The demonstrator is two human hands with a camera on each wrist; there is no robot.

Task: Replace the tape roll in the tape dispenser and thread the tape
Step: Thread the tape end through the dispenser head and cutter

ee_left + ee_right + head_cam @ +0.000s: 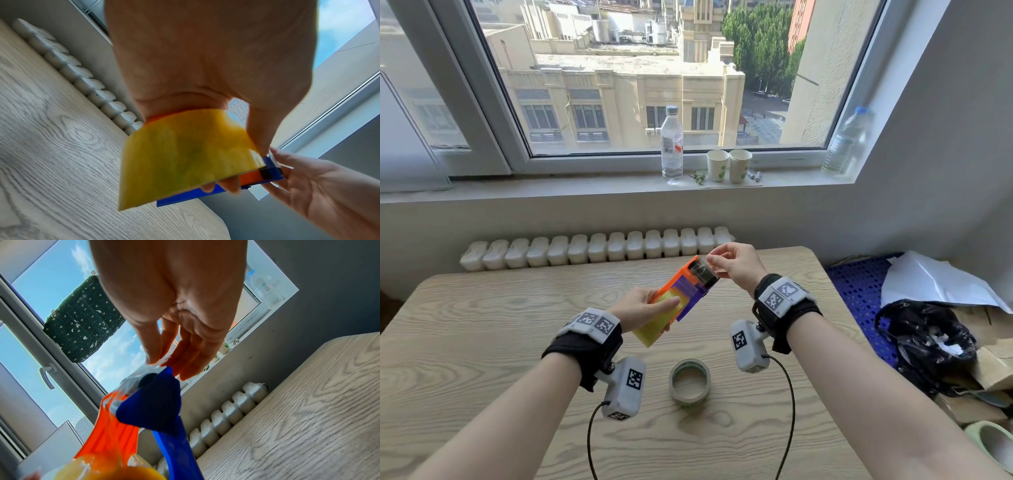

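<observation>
An orange and blue tape dispenser (pixel 685 291) with a yellowish tape roll (pixel 654 325) mounted in it is held above the wooden table (pixel 482 342). My left hand (pixel 643 308) grips the roll end, thumb on top, also seen as the roll (pixel 185 162) under my left hand (pixel 205 81). My right hand (pixel 732 265) pinches the clear tape end (pixel 714 265) at the dispenser's black roller (pixel 702 272). In the right wrist view my right hand (pixel 160 361) pinches the clear tape end (pixel 141 374) above the blue head (pixel 152 407). A near-empty tape roll (pixel 690 383) lies flat on the table.
A radiator (pixel 599 248) runs behind the table's far edge. On the windowsill stand a water bottle (pixel 672 144), two paper cups (pixel 729 165) and another bottle (pixel 847 140). At the right are a blue crate (pixel 859 291), white paper and a black bag (pixel 924 339).
</observation>
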